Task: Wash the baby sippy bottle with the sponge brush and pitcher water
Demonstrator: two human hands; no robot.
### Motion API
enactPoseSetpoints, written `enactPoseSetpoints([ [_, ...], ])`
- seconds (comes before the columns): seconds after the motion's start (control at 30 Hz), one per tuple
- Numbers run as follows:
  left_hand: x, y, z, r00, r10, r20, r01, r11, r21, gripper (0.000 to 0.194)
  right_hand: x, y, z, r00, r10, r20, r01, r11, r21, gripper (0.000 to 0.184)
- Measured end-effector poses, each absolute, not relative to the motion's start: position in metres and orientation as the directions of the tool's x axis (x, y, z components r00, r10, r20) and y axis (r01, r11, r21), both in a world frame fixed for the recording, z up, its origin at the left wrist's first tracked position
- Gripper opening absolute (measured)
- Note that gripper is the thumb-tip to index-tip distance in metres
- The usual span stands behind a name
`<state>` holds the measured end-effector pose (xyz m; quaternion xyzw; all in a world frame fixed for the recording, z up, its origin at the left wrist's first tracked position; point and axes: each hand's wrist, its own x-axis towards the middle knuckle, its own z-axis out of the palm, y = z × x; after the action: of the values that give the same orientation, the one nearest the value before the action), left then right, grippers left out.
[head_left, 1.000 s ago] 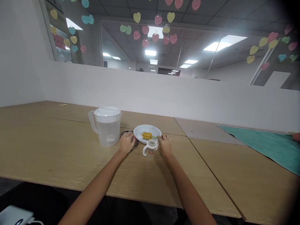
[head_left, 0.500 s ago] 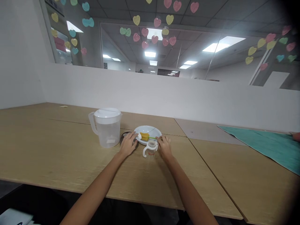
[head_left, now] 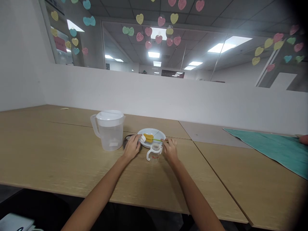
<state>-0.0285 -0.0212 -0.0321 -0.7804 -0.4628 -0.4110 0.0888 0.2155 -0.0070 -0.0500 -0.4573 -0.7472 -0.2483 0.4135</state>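
My left hand (head_left: pixel 131 147) lies over a dark round dish (head_left: pixel 125 141), its fingers pinched on a small white piece at the edge of the white plate (head_left: pixel 155 132). On the plate lies a bottle brush (head_left: pixel 149 138) with a yellow sponge head and a thin green handle. My right hand (head_left: pixel 170 149) is closed on the end of that handle. Between my hands stands a small clear baby bottle (head_left: pixel 154 152) with white handles, open at the top. A clear plastic pitcher (head_left: pixel 109 129) with a white lid stands just left of my left hand.
The wooden table (head_left: pixel 60 154) runs wide on both sides. A teal cloth (head_left: pixel 274 147) lies at the right, with a bit of another person's hand (head_left: pixel 303 139) at its far edge. A white partition wall stands behind the table.
My left hand shifted from resting on the dark dish toward the plate and pinched a small white piece by the brush head. The brush slid a little left. My right hand barely moved.
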Motion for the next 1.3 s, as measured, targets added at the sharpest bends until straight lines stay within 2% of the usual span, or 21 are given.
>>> enactPoseSetpoints([
  [0.17,-0.026,-0.022,-0.033,0.214,0.659,0.721,0.763,-0.573,0.297,0.040,0.215,-0.011,-0.045,-0.241,0.450,0.860,0.885,0.466,0.004,0.037],
  [0.37,-0.024,-0.009,-0.043,0.033,0.711,0.703,0.678,-0.532,0.506,0.032,0.213,-0.017,-0.039,-0.273,0.419,0.866,0.886,0.460,0.057,0.036],
  [0.5,-0.022,-0.011,-0.041,-0.028,0.735,0.677,0.644,-0.505,0.575,0.036,0.213,-0.019,-0.036,-0.271,0.387,0.881,0.881,0.468,0.065,0.036],
  [0.57,-0.021,-0.014,-0.037,-0.056,0.711,0.701,0.640,-0.514,0.572,0.038,0.213,-0.021,-0.034,-0.228,0.372,0.900,0.890,0.454,0.038,0.037],
  [0.67,-0.019,-0.018,-0.032,-0.092,0.648,0.756,0.682,-0.513,0.522,0.043,0.214,-0.026,-0.032,-0.051,0.347,0.937,0.906,0.410,-0.103,0.039],
  [0.73,-0.019,-0.020,-0.030,-0.108,0.620,0.777,0.718,-0.492,0.492,0.045,0.213,-0.028,-0.033,0.003,0.320,0.947,0.895,0.422,-0.146,0.039],
  [0.9,-0.021,-0.020,-0.030,-0.092,0.596,0.798,0.734,-0.501,0.458,0.041,0.205,-0.030,-0.037,-0.205,0.279,0.938,0.869,0.493,0.043,0.034],
  [1.07,-0.021,-0.022,-0.030,-0.082,0.617,0.783,0.726,-0.501,0.471,0.037,0.202,-0.031,-0.035,-0.053,0.311,0.949,0.912,0.403,-0.081,0.035],
  [1.2,-0.019,-0.023,-0.030,-0.052,0.622,0.782,0.694,-0.541,0.476,0.037,0.203,-0.034,-0.035,-0.127,0.269,0.955,0.886,0.464,-0.013,0.034],
  [1.3,-0.022,-0.024,-0.027,-0.067,0.618,0.784,0.698,-0.532,0.480,0.037,0.205,-0.033,-0.035,-0.123,0.252,0.960,0.898,0.441,-0.001,0.033],
])
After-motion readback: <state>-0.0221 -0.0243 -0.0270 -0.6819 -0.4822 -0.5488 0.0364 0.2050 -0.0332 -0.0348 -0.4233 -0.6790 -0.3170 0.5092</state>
